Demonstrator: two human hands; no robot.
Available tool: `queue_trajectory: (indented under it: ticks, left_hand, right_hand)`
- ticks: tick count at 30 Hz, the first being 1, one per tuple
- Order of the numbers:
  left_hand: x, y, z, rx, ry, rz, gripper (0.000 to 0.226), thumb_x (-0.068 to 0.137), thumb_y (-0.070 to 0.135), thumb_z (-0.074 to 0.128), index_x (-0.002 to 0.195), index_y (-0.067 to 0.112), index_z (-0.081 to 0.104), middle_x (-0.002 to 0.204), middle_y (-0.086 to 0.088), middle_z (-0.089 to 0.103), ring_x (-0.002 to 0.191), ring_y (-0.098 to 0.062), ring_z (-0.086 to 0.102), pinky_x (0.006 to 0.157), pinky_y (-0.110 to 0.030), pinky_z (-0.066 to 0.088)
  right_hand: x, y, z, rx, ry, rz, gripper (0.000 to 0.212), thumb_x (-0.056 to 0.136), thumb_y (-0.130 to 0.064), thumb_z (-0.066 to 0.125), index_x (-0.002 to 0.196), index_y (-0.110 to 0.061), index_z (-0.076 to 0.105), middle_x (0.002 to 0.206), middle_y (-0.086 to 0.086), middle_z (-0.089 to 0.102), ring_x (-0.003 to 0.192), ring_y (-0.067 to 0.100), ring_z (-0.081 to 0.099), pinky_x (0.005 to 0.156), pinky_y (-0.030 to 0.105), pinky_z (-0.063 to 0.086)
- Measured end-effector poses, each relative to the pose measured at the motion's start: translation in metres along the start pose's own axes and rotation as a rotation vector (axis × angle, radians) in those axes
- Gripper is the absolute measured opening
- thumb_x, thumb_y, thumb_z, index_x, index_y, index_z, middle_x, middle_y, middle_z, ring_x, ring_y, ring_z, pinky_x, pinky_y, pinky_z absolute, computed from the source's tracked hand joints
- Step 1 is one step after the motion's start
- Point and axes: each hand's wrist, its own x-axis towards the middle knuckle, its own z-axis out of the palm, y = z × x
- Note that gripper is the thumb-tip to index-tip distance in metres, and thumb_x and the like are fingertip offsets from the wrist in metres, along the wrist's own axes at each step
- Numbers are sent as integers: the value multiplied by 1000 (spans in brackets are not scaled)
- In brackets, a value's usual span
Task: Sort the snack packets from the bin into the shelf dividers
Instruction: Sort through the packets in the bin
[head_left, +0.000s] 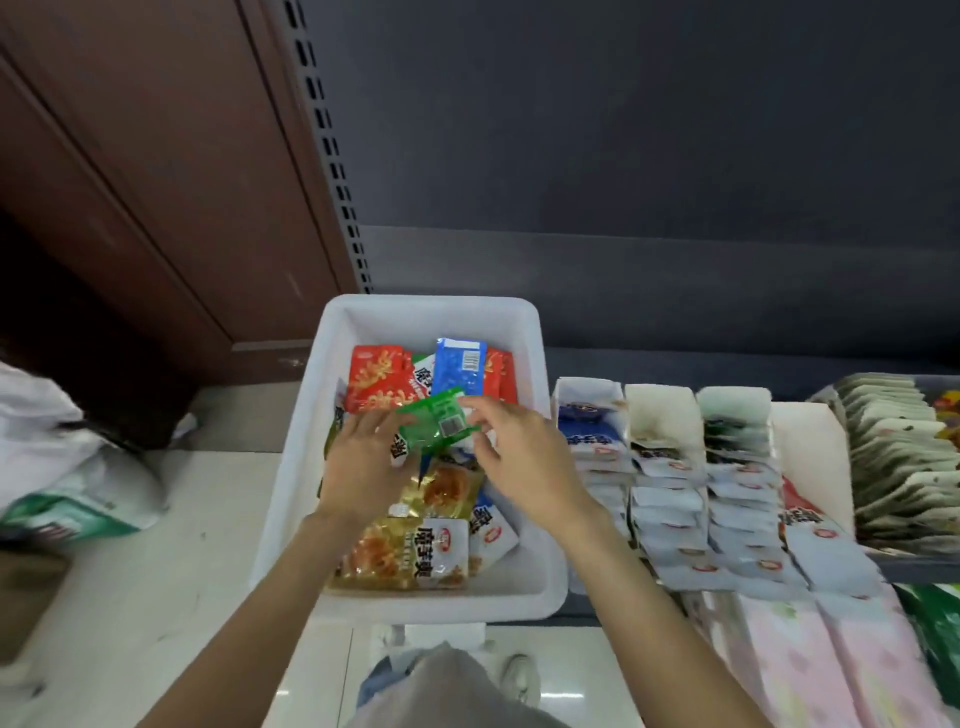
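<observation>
A white bin (322, 467) holds several snack packets: red ones (376, 382) at the back, a blue one (460, 366) upright behind, gold ones (405, 553) at the front. Both hands are over the bin. My left hand (361, 467) grips the left side of a green packet (436, 423), barcode up. My right hand (519, 457) pinches the packet's right edge with thumb and forefinger. To the right, shelf dividers (660, 405) hold rows of white-and-blue packets (592, 441).
A dark shelf back panel (623, 156) rises behind the bin. Brown cabinet (130, 182) at left. White bags (67, 467) lie on the floor at left. Pink packets (810, 665) fill a lower shelf at right. Cream packets (898, 457) are stacked far right.
</observation>
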Motion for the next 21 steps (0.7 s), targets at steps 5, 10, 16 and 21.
queue_trajectory:
  ticks: [5,10,16,21]
  left_hand:
    - [8,-11,15,190,-204,-22,72,81,44,64,141,18,35,140,-4,37,129,-26,30,111,-36,27]
    - [11,-16,5,-74,-159,-76,68,83,34,65,142,16,34,142,-2,38,132,-21,32,111,-31,27]
    - [12,-3,-27,-787,270,-122,51,87,27,64,132,27,41,132,9,44,125,-6,40,101,-21,35]
    - [19,15,-30,-1206,-167,-191,39,84,28,65,122,27,54,116,3,65,110,-18,61,88,-29,51]
  right_hand:
    - [47,6,76,-322,-278,-112,66,86,1,57,145,-15,33,151,4,34,141,21,26,116,36,19]
    - [52,4,91,-386,-218,-179,55,87,-3,56,138,-16,41,136,7,52,124,25,50,94,38,46]
    - [37,-1,55,526,112,369,29,94,-13,56,123,-19,54,103,-1,70,88,14,68,70,30,56]
    - [21,-11,30,1264,148,582,22,92,-4,55,112,-13,53,100,4,71,86,16,69,62,25,54]
